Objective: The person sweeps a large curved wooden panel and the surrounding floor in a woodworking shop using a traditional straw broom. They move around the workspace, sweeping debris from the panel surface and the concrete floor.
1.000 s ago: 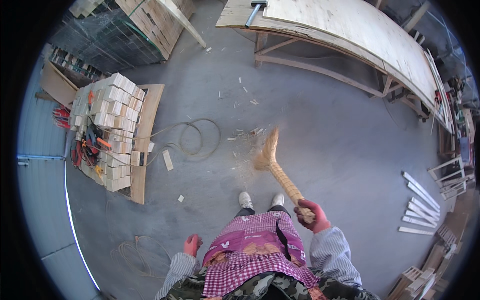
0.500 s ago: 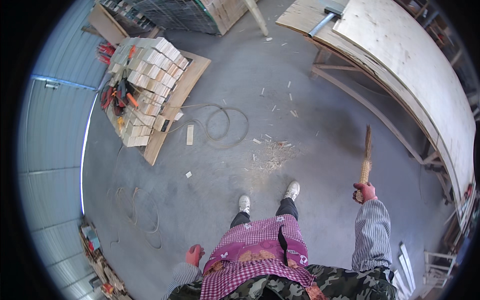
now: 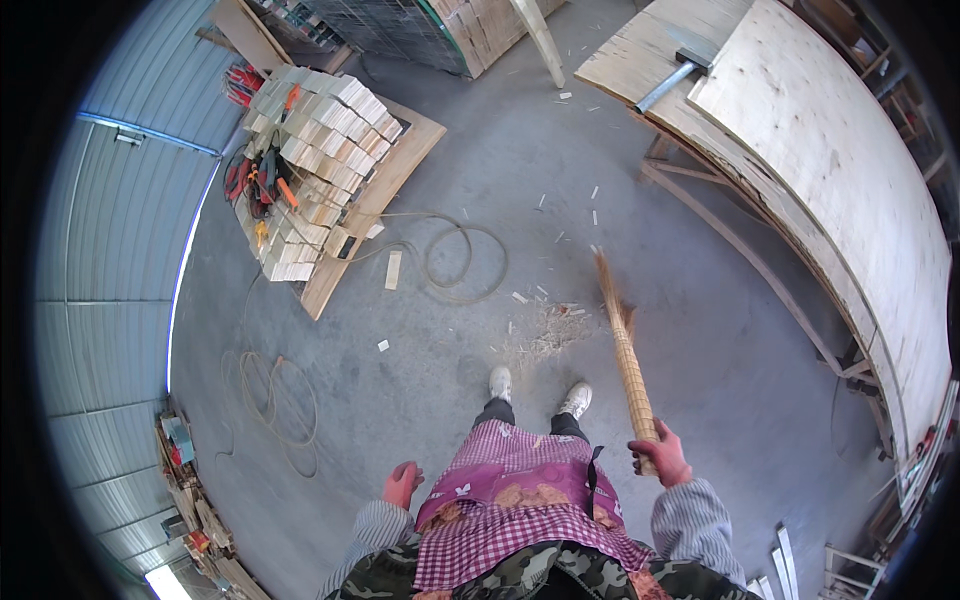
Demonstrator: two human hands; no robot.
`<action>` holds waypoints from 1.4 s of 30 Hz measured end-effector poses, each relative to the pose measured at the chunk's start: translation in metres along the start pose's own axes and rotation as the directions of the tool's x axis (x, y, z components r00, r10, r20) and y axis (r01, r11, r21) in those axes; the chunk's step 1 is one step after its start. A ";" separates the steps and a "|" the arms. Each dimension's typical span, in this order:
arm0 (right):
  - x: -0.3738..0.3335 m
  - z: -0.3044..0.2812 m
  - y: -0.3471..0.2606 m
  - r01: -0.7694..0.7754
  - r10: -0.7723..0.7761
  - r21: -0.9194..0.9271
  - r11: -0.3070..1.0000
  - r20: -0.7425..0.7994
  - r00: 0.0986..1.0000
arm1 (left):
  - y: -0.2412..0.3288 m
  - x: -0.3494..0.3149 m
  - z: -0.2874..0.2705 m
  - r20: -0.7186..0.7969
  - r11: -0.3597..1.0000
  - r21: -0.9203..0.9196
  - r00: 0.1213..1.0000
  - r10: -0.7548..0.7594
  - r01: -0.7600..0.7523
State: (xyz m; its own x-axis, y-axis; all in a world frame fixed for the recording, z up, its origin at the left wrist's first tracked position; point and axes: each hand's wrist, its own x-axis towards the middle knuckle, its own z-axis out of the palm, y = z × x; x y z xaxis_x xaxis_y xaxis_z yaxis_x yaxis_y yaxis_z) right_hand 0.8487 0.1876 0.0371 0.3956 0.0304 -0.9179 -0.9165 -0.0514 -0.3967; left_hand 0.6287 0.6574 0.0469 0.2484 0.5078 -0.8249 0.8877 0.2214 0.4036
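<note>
My right hand [image 3: 662, 453], in a reddish glove, is wrapped round the handle end of a straw broom [image 3: 628, 365]. The broom points forward and slightly left, its bristle end beside a pile of wood shavings and scraps [image 3: 548, 330] on the floor. My left hand [image 3: 403, 484], gloved the same way, hangs beside the chequered apron [image 3: 510, 510]. Its fingers are loosely curled, and I see nothing in them. Small pale wood strips lie scattered ahead of the pile.
At left, stacked wood blocks [image 3: 330, 130] with tools on top rest on a wooden board [image 3: 400, 170]. A hose [image 3: 470, 255] loops over the floor beside them. Plywood sheets [image 3: 810, 150] and a hammer [image 3: 675, 80] lie on a workbench at right. Another cable [image 3: 280, 400] coils at left.
My right hand has swung the broom leftward and nearer my body, bringing its bristles toward the shavings pile. My left hand has shifted slightly. The view has turned a little.
</note>
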 end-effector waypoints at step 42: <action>0.180 0.269 -0.678 0.288 -0.310 -0.148 0.946 -0.154 0.938 | 0.855 0.476 0.100 0.350 0.934 -0.156 0.866 0.358 -0.323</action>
State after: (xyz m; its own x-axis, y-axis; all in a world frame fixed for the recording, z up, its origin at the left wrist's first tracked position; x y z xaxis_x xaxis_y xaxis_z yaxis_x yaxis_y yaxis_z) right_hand 1.5252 0.4967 0.1426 0.6646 -0.1094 -0.7391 -0.7440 -0.1880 -0.6412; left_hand 1.5446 1.0053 -0.0406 0.6685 0.2271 -0.7082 0.6880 0.1728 0.7048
